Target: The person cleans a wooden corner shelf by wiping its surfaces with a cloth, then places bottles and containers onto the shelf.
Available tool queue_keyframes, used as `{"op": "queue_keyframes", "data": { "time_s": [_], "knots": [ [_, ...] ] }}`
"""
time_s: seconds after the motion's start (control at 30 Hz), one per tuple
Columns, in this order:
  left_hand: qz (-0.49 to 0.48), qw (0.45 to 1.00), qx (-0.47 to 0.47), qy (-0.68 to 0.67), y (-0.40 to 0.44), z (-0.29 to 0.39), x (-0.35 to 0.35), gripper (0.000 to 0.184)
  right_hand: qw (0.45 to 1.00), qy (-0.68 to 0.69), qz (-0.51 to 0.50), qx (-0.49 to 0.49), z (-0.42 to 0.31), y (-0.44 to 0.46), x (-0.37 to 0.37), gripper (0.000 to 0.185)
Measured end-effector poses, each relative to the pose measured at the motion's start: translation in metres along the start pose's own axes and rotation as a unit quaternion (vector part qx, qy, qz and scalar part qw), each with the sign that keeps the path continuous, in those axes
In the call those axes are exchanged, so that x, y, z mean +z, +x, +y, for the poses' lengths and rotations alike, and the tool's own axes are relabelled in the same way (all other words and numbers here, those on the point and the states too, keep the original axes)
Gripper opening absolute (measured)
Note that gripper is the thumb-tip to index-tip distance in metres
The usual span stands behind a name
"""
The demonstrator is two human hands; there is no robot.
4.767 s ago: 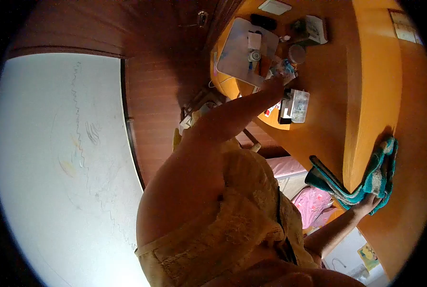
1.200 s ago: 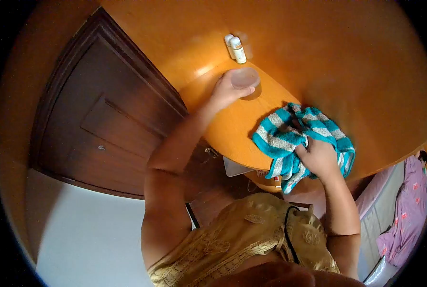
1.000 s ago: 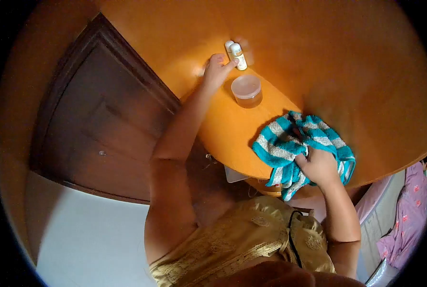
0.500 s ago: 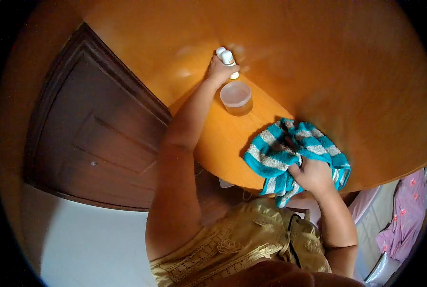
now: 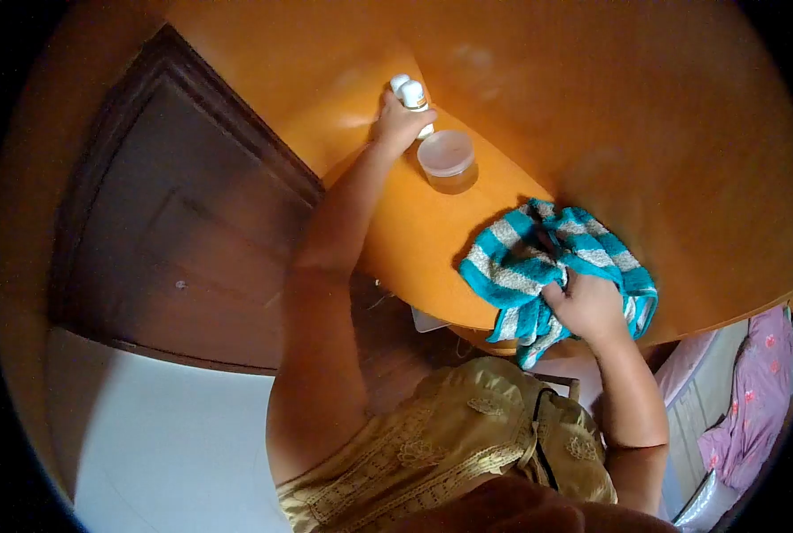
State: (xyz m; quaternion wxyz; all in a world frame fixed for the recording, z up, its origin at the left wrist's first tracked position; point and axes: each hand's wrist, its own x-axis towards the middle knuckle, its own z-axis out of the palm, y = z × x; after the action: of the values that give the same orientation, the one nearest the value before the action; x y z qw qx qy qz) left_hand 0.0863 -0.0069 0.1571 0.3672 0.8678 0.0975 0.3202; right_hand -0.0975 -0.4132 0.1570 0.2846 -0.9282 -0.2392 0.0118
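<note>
My left hand (image 5: 400, 124) is wrapped round two small white bottles (image 5: 414, 96) that stand side by side at the back of the wooden shelf (image 5: 414, 240). Just in front of them and to the right is a clear round tub (image 5: 450, 163) with a pale lid. My right hand (image 5: 587, 304) grips a bunched teal and white striped towel (image 5: 507, 259), which lies on the shelf and hangs over its front edge. The fingertips of my right hand are hidden in the cloth.
A dark wooden door (image 5: 183, 231) stands at the left, above a white surface (image 5: 174, 435). An orange wooden wall (image 5: 609, 98) rises behind the shelf. Pink flowered bedding (image 5: 752, 400) lies at the lower right.
My left hand let go of the round tub, moved up and back, and closed on the white bottles. My right hand has stayed on the towel. The view has shifted slightly.
</note>
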Motion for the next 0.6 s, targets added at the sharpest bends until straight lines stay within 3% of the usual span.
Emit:
{"op": "queue_keyframes", "data": {
  "time_s": [0.07,0.13,0.17,0.3,0.4,0.43,0.53,0.6],
  "knots": [
    [0.024,1.0,0.005,0.008,-0.005,0.008,-0.015,0.064,1.0,0.0,-0.016,0.009,0.002,0.0,0.002,0.044],
    [0.03,0.999,0.014,-0.032,-0.016,0.039,-0.033,0.064,0.997,0.013,0.057,-0.058,0.008,0.0,0.007,0.046],
    [-0.02,0.997,0.029,-0.064,-0.021,0.057,-0.047,0.064,0.999,0.003,-0.04,0.016,-0.002,0.0,-0.004,0.048],
    [-0.029,0.999,0.022,0.013,-0.054,0.105,-0.066,0.064,1.0,0.008,-0.017,0.004,-0.002,-0.001,-0.003,0.048],
    [-0.044,0.999,0.026,-0.017,-0.083,0.123,-0.054,0.073,0.999,0.02,0.027,-0.039,0.006,-0.001,0.006,0.048],
    [-0.053,0.998,0.01,-0.017,-0.092,0.13,-0.051,0.075,1.0,0.008,-0.012,0.001,0.001,-0.001,0.001,0.048],
    [-0.068,0.997,-0.023,0.036,-0.101,0.127,-0.04,0.077,0.998,0.01,-0.049,0.029,-0.007,-0.001,-0.009,0.047],
    [-0.075,0.996,-0.014,-0.043,-0.089,0.1,-0.029,0.075,0.998,-0.001,-0.056,0.029,-0.004,0.002,-0.008,0.047]
  ]
}}
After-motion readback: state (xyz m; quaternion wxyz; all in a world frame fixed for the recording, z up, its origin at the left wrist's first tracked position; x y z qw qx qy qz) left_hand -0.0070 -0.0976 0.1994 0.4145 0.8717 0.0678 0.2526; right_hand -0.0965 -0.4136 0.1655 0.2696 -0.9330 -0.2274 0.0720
